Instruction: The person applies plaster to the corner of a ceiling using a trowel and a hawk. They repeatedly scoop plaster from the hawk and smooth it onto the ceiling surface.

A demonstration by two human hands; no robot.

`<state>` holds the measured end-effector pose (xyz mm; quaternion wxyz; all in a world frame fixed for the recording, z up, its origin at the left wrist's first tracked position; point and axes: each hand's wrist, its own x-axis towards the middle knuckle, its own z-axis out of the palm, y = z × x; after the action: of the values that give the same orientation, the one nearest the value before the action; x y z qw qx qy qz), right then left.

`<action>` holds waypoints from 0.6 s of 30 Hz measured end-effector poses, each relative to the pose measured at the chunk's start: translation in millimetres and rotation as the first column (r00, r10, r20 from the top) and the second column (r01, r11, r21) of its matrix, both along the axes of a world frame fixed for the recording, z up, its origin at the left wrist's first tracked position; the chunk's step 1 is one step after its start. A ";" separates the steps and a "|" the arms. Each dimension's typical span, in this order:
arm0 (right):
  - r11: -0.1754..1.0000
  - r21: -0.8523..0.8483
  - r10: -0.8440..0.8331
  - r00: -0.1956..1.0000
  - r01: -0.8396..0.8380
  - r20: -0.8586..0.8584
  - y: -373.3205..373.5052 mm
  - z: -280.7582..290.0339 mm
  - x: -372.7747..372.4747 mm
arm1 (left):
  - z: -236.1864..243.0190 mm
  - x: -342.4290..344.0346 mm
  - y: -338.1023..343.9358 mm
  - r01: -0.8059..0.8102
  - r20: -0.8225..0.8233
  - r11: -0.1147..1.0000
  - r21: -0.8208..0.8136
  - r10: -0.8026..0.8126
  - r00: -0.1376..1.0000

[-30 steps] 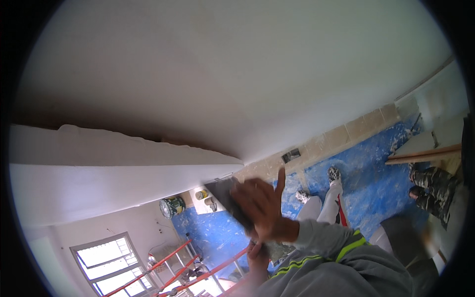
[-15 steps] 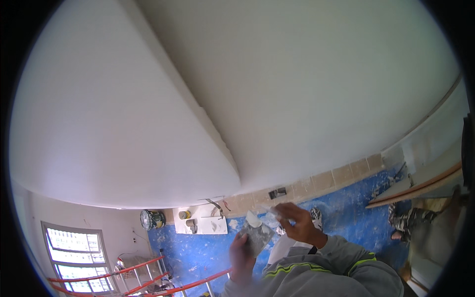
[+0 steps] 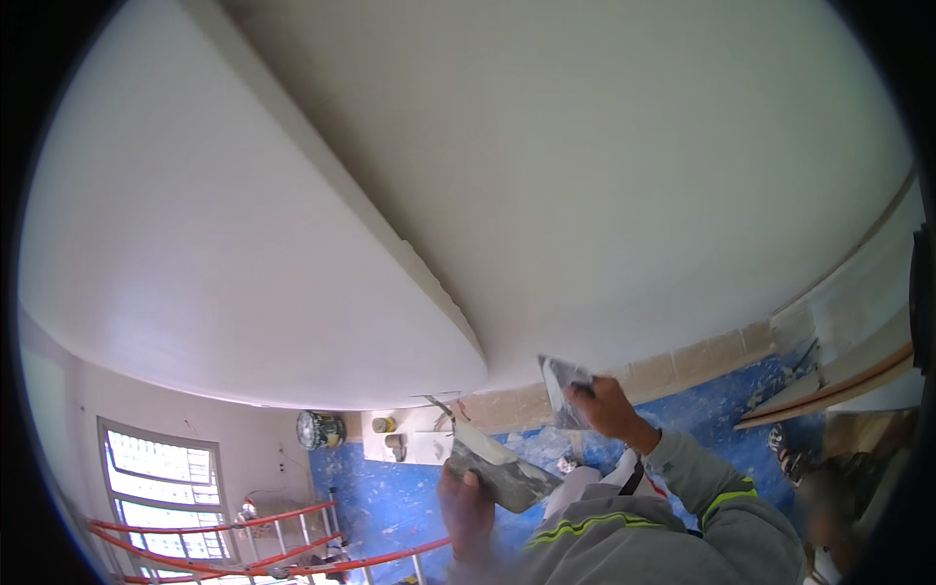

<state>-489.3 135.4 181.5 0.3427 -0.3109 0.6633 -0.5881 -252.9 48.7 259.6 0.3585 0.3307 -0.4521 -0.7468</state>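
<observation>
My left hand (image 3: 466, 509) grips a wide, dark grey metal plate (image 3: 504, 483), which carries white paste along its upper edge. My right hand (image 3: 607, 408) is closed on a smaller triangular metal scraper (image 3: 561, 380), raised right of and above the plate, with white paste on its blade. The two tools are apart. Above them is a large white wall (image 3: 604, 175), with a protruding white panel (image 3: 244, 244) on the left that has a ragged edge.
Red-railed ladders (image 3: 195, 534) stand lower left near a window (image 3: 159, 468). A paint bucket (image 3: 314, 429) and a white board (image 3: 414, 445) with cans lie on blue floor covering (image 3: 692, 424). A co-worker in camouflage trousers (image 3: 795, 458) is at lower right, beside leaning boards (image 3: 834, 385).
The view has swung round along the wall. My right hand has separated from the plate and risen rightward with the scraper; the plate now sits more level in my left hand.
</observation>
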 end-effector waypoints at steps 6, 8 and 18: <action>0.927 -0.310 -0.016 0.846 0.213 0.533 6.2 41.9 -6.5 | -6.2 23.0 -2.6 -0.209 -0.080 0.970 -0.120 0.201 0.976; 0.937 -0.347 0.101 0.919 0.042 0.382 6.3 37.9 -7.2 | -8.8 32.3 -5.8 -0.218 -0.068 0.960 -0.173 0.209 0.976; 0.905 -0.414 -0.371 0.652 0.096 -0.661 -38.0 87.4 8.1 | -53.9 36.6 0.5 -0.192 0.013 0.981 -0.029 0.192 0.981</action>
<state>-481.2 97.4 268.9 -0.0880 -0.4830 0.6659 -0.5617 -216.3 49.2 205.7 0.4299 0.3735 -0.4309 -0.7000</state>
